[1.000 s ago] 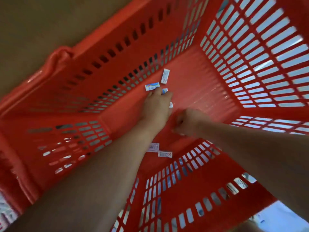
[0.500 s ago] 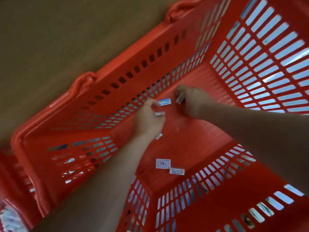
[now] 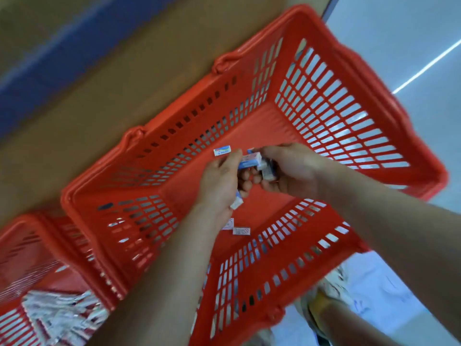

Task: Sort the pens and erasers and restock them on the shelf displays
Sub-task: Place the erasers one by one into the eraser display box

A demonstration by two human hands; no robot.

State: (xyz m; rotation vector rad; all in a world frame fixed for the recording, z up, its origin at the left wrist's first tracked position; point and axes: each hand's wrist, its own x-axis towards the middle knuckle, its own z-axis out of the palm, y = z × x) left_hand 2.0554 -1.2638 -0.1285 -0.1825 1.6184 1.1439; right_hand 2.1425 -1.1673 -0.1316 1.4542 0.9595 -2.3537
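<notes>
Lying nearest on the floor of the red basket (image 3: 361, 126) are two loose erasers (image 3: 241, 230), partly behind the left forearm. Above them both hands meet over the basket's middle: the left hand (image 3: 220, 182) is closed around several small erasers, one white end poking out below its heel, while the right hand (image 3: 290, 171) is clamped on a blue-and-white eraser (image 3: 250, 161) and others. Farther back one eraser (image 3: 222, 150) rests at the far wall. Gathering looks nearly done — next, probably, free some fingers for those last three. A second basket (image 3: 30, 248) sits at left.
</notes>
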